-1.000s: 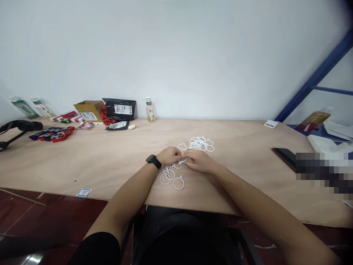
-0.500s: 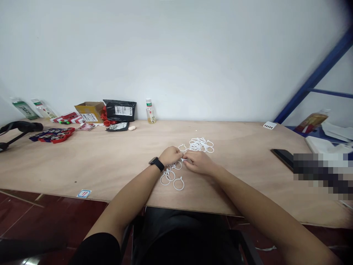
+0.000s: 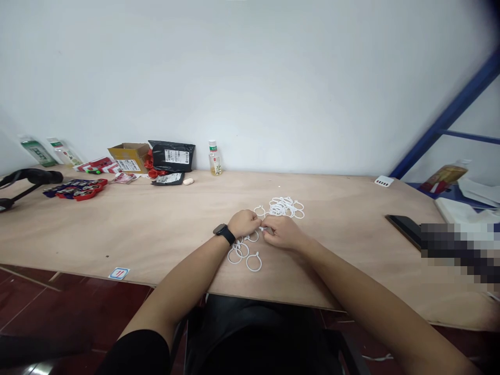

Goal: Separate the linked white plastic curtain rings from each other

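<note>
My left hand (image 3: 244,224), with a black watch (image 3: 224,233) at its wrist, pinches a white ring whose small end shows between my fingers. Against it, my right hand (image 3: 284,232) is closed on the same ring (image 3: 264,228); most of that ring is hidden. Behind my hands lies a pile of white rings (image 3: 282,207), with one ring (image 3: 259,210) at its left side. Nearer the front edge are several more rings, among them a single one (image 3: 253,262) lying apart and two overlapping ones (image 3: 235,254).
Along the wall stand a bottle (image 3: 215,159), a black parcel (image 3: 172,156) and a cardboard box (image 3: 128,158). Red and blue items (image 3: 76,189) lie at the left. A phone (image 3: 404,229) and a white socket block (image 3: 384,181) are on the right.
The view has shifted slightly. Both hands stay together at the same ring, and less of it shows between the fingers now.
</note>
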A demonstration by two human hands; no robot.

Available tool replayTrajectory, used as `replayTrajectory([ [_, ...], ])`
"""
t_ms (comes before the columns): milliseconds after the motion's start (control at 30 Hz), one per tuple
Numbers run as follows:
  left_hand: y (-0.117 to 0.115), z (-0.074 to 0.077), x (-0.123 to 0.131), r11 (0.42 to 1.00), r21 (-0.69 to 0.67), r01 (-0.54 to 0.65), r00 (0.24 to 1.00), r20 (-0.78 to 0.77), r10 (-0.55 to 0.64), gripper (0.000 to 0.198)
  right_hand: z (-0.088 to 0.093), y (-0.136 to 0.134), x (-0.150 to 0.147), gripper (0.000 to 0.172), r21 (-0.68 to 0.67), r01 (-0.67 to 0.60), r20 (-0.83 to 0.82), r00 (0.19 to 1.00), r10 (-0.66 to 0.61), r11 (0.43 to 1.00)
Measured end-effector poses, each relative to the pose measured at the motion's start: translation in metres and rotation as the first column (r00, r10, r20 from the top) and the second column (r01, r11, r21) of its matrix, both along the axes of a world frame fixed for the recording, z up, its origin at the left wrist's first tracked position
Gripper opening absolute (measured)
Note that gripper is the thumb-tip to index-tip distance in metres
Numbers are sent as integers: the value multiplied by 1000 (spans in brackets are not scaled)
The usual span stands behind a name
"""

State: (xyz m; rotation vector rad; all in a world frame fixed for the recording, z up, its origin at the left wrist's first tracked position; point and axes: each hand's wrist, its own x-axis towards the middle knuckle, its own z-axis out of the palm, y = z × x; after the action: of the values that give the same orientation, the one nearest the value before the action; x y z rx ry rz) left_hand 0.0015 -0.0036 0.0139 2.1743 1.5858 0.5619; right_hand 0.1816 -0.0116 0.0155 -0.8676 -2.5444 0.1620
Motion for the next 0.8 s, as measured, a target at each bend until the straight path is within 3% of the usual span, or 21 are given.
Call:
replayTrajectory([
  [433, 2, -4, 0, 999, -11, -41, 996, 78, 42, 24, -8, 8, -3, 12, -18, 13, -64, 998, -14, 1000],
  [800, 7, -7, -4, 997, -10, -73, 996, 48, 73, 24, -15, 15, 0, 33, -17, -59, -73, 996, 58, 998],
])
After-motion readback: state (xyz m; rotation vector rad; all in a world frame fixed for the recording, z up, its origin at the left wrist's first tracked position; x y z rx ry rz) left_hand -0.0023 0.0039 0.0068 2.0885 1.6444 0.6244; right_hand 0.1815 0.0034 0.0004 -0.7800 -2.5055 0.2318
